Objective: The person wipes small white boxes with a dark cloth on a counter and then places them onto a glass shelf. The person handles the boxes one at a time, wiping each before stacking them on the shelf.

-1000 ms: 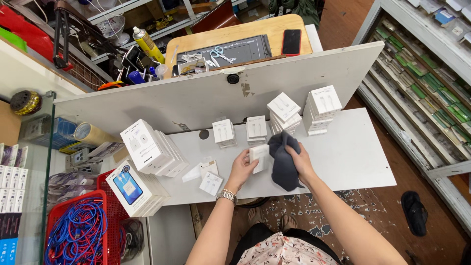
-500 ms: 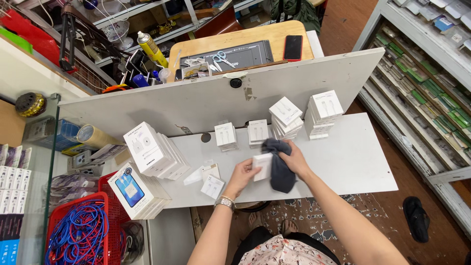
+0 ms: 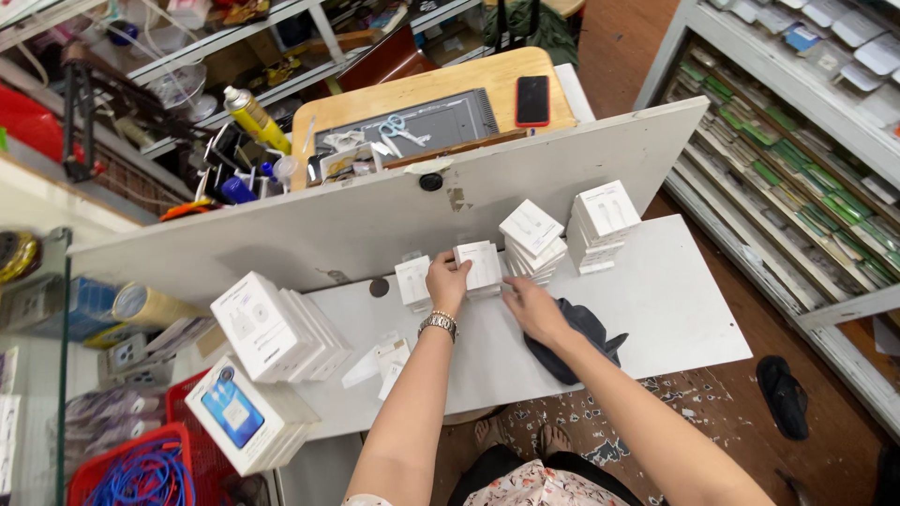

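My left hand [image 3: 447,278], with a metal watch on the wrist, touches a small white box [image 3: 482,266] standing against the white back panel [image 3: 375,211]. Another small white box [image 3: 412,281] stands just left of it. My right hand [image 3: 532,305] rests with fingers spread on the white table [image 3: 656,309], over the edge of a dark cloth [image 3: 574,342] lying beside it. Two stacks of white boxes [image 3: 532,240] [image 3: 603,225] stand to the right of the hands.
A row of larger white boxes [image 3: 272,328] and a box with a blue picture [image 3: 236,412] sit at the left. Flat white packets [image 3: 384,361] lie near the front edge. A red basket of blue cable [image 3: 131,464] is below. Behind the panel is a wooden desk with a phone [image 3: 532,100].
The small white box that my hands held with the cloth now stands against the back panel. The cloth has been laid down on the table under my right hand.
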